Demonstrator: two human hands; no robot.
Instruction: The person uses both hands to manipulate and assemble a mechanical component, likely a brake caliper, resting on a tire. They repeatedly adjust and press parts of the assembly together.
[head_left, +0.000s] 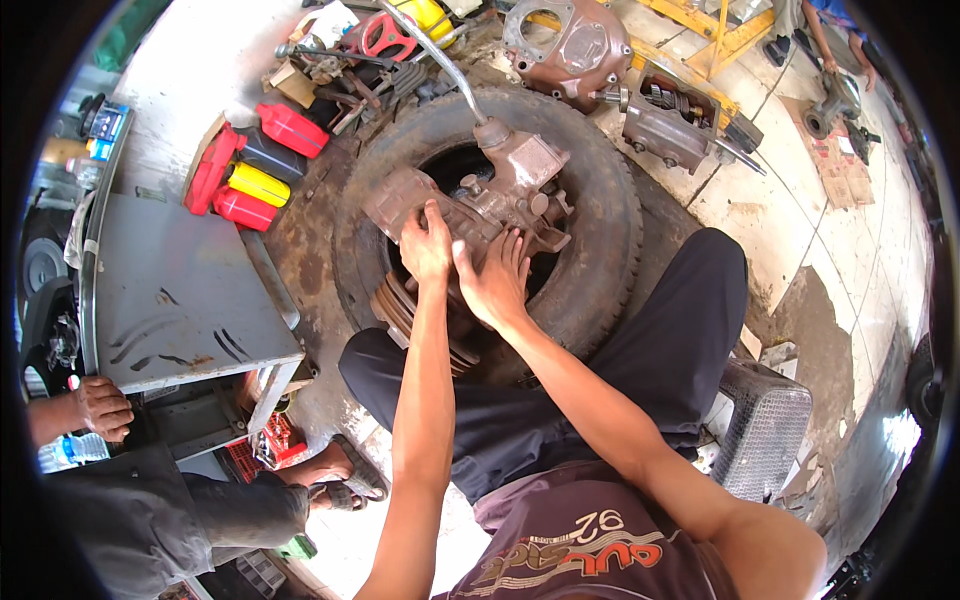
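Observation:
A brown, grimy gearbox housing [535, 165] lies across the tyre [610, 240] in front of me, over its central hole. From the housing's raised turret a long bent gear lever [445, 65] runs up and away to the left. My left hand [427, 245] is closed on the near left part of the housing, its fingers curled against the metal. Beside it, my right hand [495, 278] rests on the near side with the fingers laid flat and the thumb apart. Ribbed metal parts [395, 308] show below my left wrist, partly hidden by my arms.
A round bell housing [570, 50] and an opened gearbox with gears [670, 120] stand beyond the tyre. Red, yellow and black plastic bottles [255, 165] lie left, near a grey metal table [180, 290]. Another person's hand [103, 408] rests there. A textured metal box [765, 430] stands right.

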